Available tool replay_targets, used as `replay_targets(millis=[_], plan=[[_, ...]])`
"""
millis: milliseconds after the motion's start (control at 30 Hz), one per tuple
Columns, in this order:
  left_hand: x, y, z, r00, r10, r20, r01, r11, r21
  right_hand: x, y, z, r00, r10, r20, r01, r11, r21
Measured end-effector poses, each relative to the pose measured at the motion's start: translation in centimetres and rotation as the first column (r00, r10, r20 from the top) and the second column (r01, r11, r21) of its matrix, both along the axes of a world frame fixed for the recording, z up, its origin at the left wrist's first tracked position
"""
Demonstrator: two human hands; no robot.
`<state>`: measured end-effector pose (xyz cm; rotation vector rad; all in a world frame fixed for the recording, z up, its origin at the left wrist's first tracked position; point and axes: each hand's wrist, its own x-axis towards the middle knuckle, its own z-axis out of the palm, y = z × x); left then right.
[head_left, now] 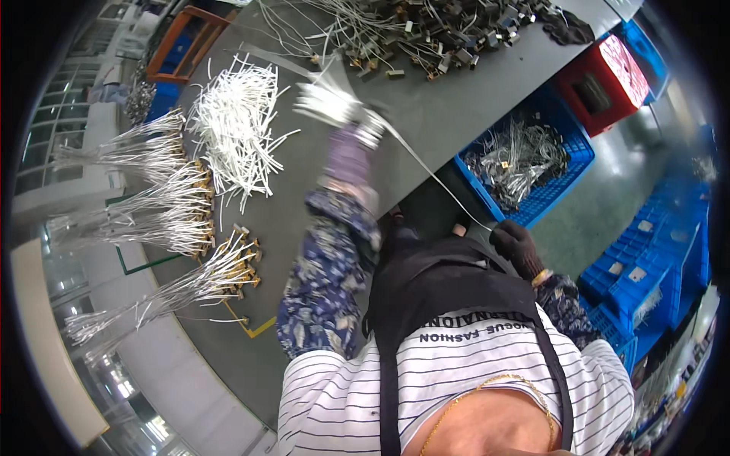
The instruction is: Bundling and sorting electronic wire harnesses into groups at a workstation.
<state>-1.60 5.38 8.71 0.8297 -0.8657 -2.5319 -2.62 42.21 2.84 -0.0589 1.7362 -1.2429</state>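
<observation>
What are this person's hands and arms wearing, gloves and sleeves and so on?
The left hand wears a white knit glove, blurred; the right hand a dark one. Both forearms have dark blue floral-patterned sleeve covers, the left with a purple cuff. A gold-coloured band circles the right wrist.

A bare strip of the grey table (456, 106) lay open between the pile of loose white wires (236, 129) and the heap of dark connectors (449, 34) at the far edge. Bundled wire harnesses (167, 220) blocked the left side. A taut white wire (437, 176) crossed the gap toward the blue crate (563, 190) beside the table.
</observation>
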Motion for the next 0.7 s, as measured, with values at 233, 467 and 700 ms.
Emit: replay_targets(millis=[233,467,700], plan=[[-0.1,-0.1,-4.3,0.909,0.025,0.417,0.349,0.504,-0.79,-3.7,-13.2,1.3,0.967,0.037,-0.254,-0.1,0.966,-0.24],[2.4,-5.9,-9.2,0.718,0.153,0.679,0.628,0.278,-0.727,-6.3,-24.8,2.5,0.741,0.357,-0.568,-0.375,0.923,0.091],[4.7,-11.0,-7.8,0.683,-0.141,0.717,0.538,0.76,-0.364,-16.9,-33.2,-1.6,0.091,0.387,-0.917,-0.229,0.905,0.359]])
